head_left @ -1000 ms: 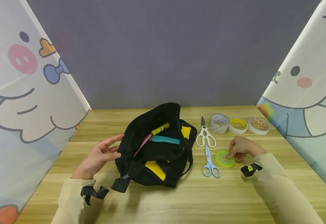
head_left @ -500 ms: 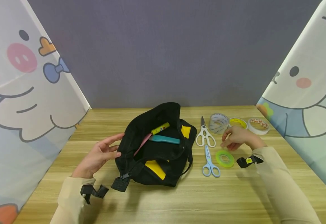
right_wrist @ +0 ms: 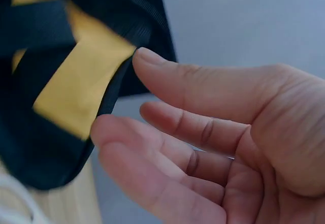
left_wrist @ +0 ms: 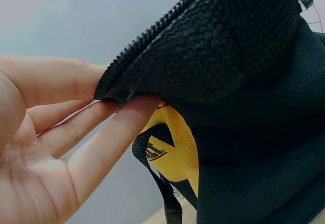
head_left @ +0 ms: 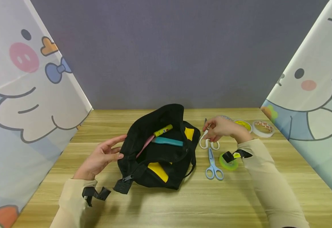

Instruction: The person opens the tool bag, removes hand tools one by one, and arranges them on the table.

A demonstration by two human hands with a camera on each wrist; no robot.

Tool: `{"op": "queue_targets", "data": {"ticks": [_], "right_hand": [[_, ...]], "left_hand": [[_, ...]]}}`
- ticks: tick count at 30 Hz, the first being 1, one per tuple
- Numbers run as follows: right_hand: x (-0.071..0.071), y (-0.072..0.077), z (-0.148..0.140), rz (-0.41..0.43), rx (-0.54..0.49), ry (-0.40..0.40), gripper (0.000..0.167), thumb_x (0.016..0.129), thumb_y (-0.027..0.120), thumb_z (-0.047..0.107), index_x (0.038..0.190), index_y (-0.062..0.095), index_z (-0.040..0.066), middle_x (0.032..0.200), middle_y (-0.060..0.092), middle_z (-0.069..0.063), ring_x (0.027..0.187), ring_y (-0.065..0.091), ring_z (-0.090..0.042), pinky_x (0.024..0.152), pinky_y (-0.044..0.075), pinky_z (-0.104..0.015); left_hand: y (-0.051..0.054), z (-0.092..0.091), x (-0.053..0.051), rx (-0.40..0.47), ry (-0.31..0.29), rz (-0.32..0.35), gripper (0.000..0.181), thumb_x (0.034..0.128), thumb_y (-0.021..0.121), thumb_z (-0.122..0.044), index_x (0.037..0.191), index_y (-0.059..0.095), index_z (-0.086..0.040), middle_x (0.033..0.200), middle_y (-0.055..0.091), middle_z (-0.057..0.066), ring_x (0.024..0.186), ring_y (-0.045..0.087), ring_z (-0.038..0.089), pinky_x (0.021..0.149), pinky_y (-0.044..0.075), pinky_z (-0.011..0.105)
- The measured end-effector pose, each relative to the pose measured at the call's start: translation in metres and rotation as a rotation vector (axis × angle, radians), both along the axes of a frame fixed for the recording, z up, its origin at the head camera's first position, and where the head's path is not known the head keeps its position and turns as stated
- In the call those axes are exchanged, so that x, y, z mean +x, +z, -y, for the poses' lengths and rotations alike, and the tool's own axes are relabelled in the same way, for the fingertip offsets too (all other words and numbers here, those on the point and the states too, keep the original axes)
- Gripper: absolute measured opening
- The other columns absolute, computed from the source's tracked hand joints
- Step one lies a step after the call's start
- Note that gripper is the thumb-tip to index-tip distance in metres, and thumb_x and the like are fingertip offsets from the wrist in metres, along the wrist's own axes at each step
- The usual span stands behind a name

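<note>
My left hand (head_left: pixel 97 158) pinches the left rim of a black bag (head_left: pixel 163 156) with yellow panels. In the left wrist view, thumb and fingertips hold the bag's zippered edge (left_wrist: pixel 147 36). The bag's mouth gapes, showing a yellow tube (head_left: pixel 163 130), a long teal item (head_left: pixel 168 142) and a slim pink item (head_left: pixel 145 147) inside. My right hand (head_left: pixel 223 128) hovers over white-handled scissors (head_left: pixel 206 145), covering part of them. Its thumb and fingers stand apart with nothing between them in the right wrist view. Light-blue scissors (head_left: pixel 212 162) lie just in front.
A green tape disc (head_left: pixel 230 166) lies partly under the right wrist's camera in the head view. Behind the right hand are a mostly hidden clear tape roll (head_left: pixel 225 117), a roll with a yellow core (head_left: pixel 250 126) and a white roll (head_left: pixel 264 134). A grey panel (head_left: pixel 166 63) stands behind.
My right hand has let go of the green tape disc, leaving it on the table, and moved left and away to above the white scissors. The left hand stays at the bag's rim.
</note>
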State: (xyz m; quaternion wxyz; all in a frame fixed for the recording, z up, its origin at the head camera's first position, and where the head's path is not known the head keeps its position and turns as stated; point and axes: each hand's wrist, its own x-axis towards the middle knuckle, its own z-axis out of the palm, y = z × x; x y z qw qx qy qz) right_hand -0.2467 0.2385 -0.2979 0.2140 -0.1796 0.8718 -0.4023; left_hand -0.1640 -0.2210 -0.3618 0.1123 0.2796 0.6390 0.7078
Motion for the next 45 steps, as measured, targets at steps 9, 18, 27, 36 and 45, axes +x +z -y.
{"op": "queue_targets", "data": {"ticks": [9,18,27,36,45], "right_hand": [[-0.012,0.027,0.06,-0.081,-0.115,0.082,0.031,0.088,0.075,0.004,0.113,0.063,-0.009,0.087,0.071,-0.02,0.072,0.07,-0.026,0.068,0.059,-0.039],[-0.03,0.017,0.142,-0.03,-0.123,0.058,0.024,0.093,0.071,0.01,0.113,0.067,-0.004,0.099,0.071,-0.019,0.093,0.069,-0.039,0.075,0.059,-0.038],[-0.053,-0.032,0.19,0.078,0.038,-0.079,0.035,0.105,0.049,0.014,0.126,0.06,-0.011,0.1,0.069,-0.023,0.085,0.07,-0.031,0.073,0.058,-0.033],[-0.091,-0.087,0.21,0.051,0.208,-0.325,0.045,0.101,0.053,0.032,0.12,0.062,-0.008,0.112,0.062,-0.024,0.095,0.066,-0.035,0.079,0.056,-0.04],[-0.21,-0.254,0.223,-0.163,0.346,-0.492,0.088,0.095,0.056,0.05,0.149,0.027,-0.012,0.139,0.047,-0.027,0.123,0.05,-0.035,0.099,0.045,-0.042]], "left_hand": [[0.004,-0.001,0.0,0.008,-0.003,-0.008,0.064,0.0913,0.057,0.017,0.148,0.049,-0.011,0.145,0.048,-0.007,0.103,0.061,0.011,0.082,0.054,0.022],[0.001,-0.001,0.001,0.029,-0.024,-0.005,0.065,0.0915,0.055,0.019,0.148,0.051,-0.014,0.147,0.047,-0.007,0.105,0.061,0.012,0.083,0.054,0.023],[0.001,0.003,0.003,-0.009,0.003,-0.008,0.065,0.0923,0.055,0.017,0.149,0.05,-0.015,0.148,0.044,-0.008,0.106,0.061,0.011,0.08,0.054,0.022],[0.004,0.006,0.004,-0.044,0.039,-0.001,0.065,0.0924,0.056,0.016,0.15,0.047,-0.013,0.148,0.042,-0.008,0.108,0.06,0.011,0.08,0.054,0.022],[-0.001,0.005,0.005,-0.031,0.042,0.012,0.065,0.0926,0.055,0.016,0.149,0.049,-0.015,0.148,0.043,-0.008,0.105,0.061,0.011,0.081,0.054,0.023]]}}
